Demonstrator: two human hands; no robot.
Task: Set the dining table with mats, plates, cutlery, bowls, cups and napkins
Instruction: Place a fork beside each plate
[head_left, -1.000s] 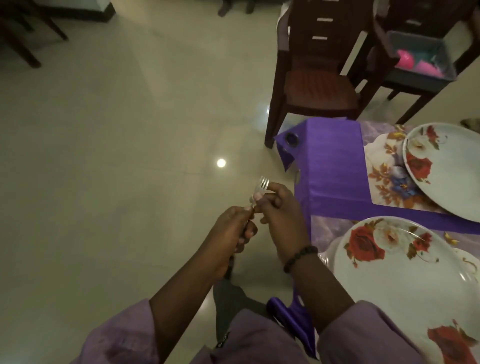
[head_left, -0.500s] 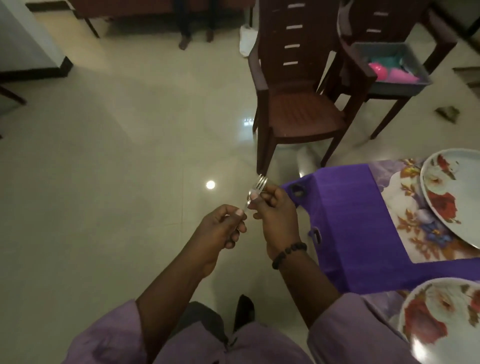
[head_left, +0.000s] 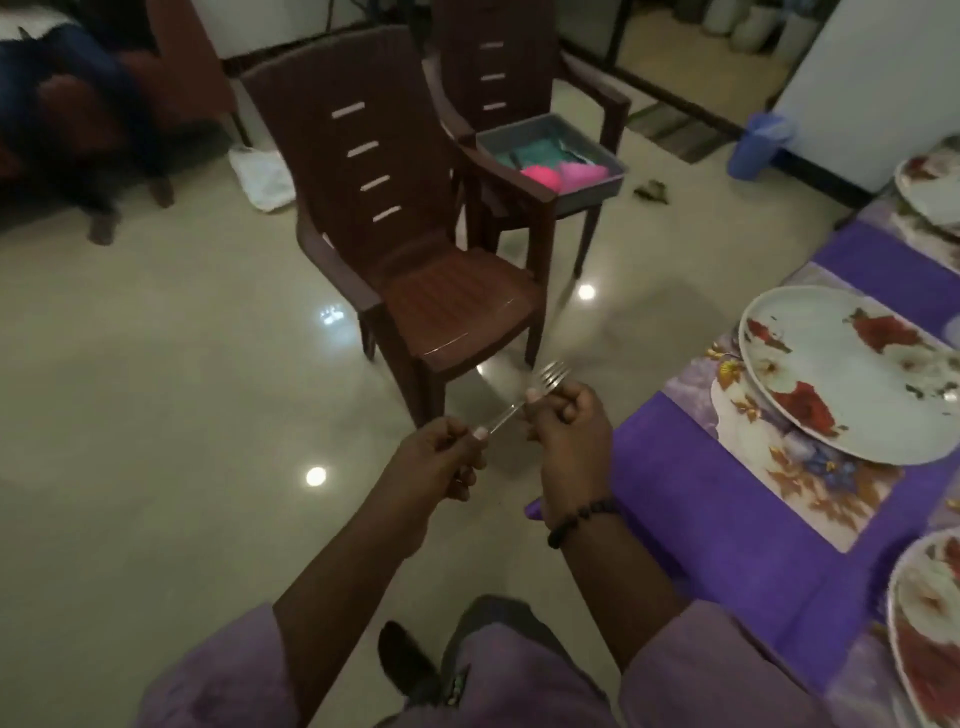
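Glossy floor (head_left: 156, 415), perhaps tiled; chairs (head_left: 410, 234).

forks: 1 (head_left: 550, 375) | plates: 3 (head_left: 852, 374) | chairs: 2 (head_left: 415, 249) | trays: 1 (head_left: 582, 140)

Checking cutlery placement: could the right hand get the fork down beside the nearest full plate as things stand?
Probably yes. The right hand grips the fork near its tines, the left hand holds the handle, and bare purple mat lies open beside the plate.
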